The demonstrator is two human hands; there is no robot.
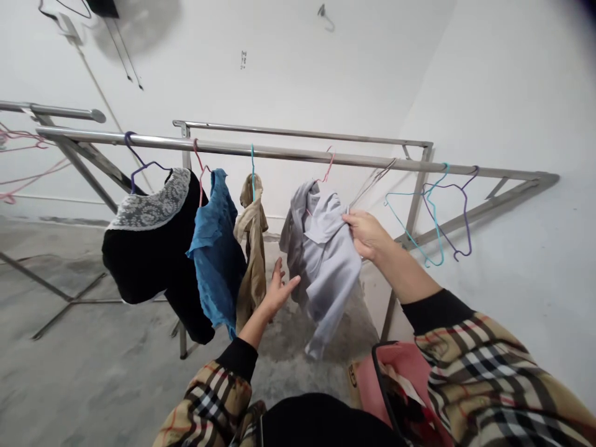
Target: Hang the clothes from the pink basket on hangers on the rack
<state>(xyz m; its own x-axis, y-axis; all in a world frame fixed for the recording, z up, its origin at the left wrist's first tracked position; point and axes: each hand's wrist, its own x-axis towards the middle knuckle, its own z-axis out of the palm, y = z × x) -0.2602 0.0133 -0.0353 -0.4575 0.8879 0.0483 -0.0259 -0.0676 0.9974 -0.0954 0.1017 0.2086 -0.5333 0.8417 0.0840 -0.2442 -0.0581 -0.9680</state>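
A light grey shirt [326, 261] hangs from a pink hanger [328, 166] on the steel drying rail [279, 151]. My right hand [367, 233] pinches the shirt's right shoulder. With fingers apart, my left hand [278, 290] hovers just left of the shirt's lower half and holds nothing. Left of it hang a tan garment [251, 248], a blue top [215, 248] and a black top with a lace collar [153, 248].
Empty teal and purple hangers [442, 211] hang on the rail to the right. A pink basket [395, 385] with clothes sits at my lower right. Another rail [56, 112] stands at far left, a white wall behind, concrete floor [93, 360] below.
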